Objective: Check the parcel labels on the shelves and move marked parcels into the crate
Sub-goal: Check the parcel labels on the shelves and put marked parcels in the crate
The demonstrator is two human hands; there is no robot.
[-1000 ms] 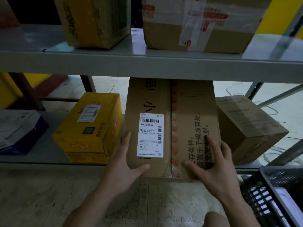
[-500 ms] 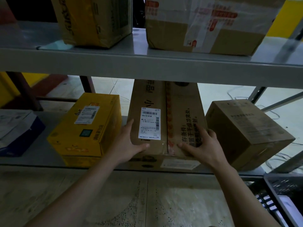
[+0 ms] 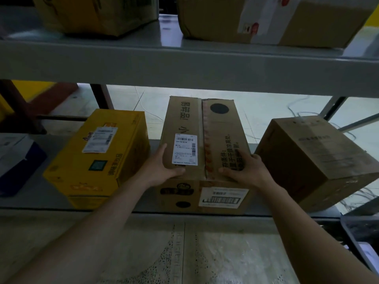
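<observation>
Both hands, left [image 3: 162, 171] and right [image 3: 245, 171], grip the middle box [image 3: 205, 152] by its near top edge on the lower shelf [image 3: 30, 207], so nothing looks crated yet; the crate [image 3: 356, 238] waits lower right.

print on the white label [image 3: 185, 149] of the middle box [image 3: 205, 140] is way too small to read, same for the yellow box [image 3: 98, 158] label. crate [image 3: 361, 238] is cut off at the right edge, and both top-shelf boxes [image 3: 256, 19] are chopped by the top edge
</observation>
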